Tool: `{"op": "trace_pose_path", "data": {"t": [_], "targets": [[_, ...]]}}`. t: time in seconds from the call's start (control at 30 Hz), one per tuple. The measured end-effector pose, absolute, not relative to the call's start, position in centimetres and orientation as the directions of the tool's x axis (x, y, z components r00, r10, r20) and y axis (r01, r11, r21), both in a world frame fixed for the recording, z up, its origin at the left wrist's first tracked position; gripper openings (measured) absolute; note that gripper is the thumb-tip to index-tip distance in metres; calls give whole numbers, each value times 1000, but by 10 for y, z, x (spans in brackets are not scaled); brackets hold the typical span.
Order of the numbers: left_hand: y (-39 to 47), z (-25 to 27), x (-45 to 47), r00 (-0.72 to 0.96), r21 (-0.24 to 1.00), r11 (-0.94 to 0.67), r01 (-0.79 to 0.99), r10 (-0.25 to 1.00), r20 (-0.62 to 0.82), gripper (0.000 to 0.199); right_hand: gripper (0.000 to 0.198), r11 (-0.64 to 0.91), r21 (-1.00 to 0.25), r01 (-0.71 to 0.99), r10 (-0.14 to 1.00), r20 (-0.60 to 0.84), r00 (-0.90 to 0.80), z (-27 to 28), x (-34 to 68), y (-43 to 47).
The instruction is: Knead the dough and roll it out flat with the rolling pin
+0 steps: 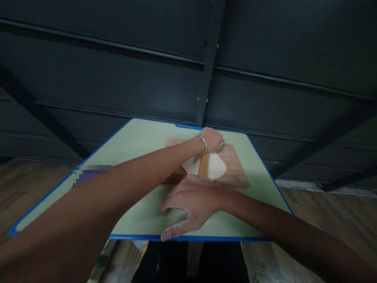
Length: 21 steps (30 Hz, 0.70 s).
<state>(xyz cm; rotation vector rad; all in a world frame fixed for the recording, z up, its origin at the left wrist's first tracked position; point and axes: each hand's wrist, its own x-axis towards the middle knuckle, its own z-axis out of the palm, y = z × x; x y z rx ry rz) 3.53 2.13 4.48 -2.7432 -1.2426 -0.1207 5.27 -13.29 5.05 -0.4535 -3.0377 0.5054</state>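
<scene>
A wooden rolling pin (203, 164) lies pointing away from me across a flat sheet of white dough (216, 166). Under the dough is a brown wooden board (235, 169). My left hand (211, 138), with a bracelet (203, 144) at its wrist, is curled over the pin's far end, hiding that end. At the near end my right hand (193, 200) rests palm down over the pin, its fingers stretched to the left and the thumb spread apart. Whitish residue shows on the right thumb.
The board sits on a pale green table (141, 135) with a blue rim and a handle slot at the far edge. Behind it stands a dark panelled wall (147, 78) with metal beams. My dark-clothed legs (165, 261) are at the near edge, above a wood-patterned floor (324, 212).
</scene>
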Motion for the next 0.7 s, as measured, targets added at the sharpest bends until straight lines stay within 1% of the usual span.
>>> {"op": "trace_pose_path", "data": {"t": [0.17,0.23,0.3,0.43,0.53,0.6,0.7], "targets": [[20,44,39,820,-142,-809,570,571,37,53,58,908,-330,258,259,-40,-965,52,40,-129],[19,44,39,845,-145,-836,530,535,5,54,57,908,-331,257,259,-37,-965,52,38,-129],[20,43,37,842,-142,-833,535,539,6,54,56,905,-339,258,262,-35,-964,52,38,-129],[25,41,31,793,-119,-785,607,607,41,53,55,888,-372,271,282,-26,-959,51,43,-130],[29,39,25,765,-81,-761,644,642,59,52,50,881,-388,271,295,1,-956,48,47,-131],[31,39,22,755,-57,-753,656,652,70,52,47,880,-391,271,312,45,-949,45,50,-132],[31,41,19,748,-56,-746,664,660,72,52,44,877,-373,302,382,161,-910,35,55,-134]]}}
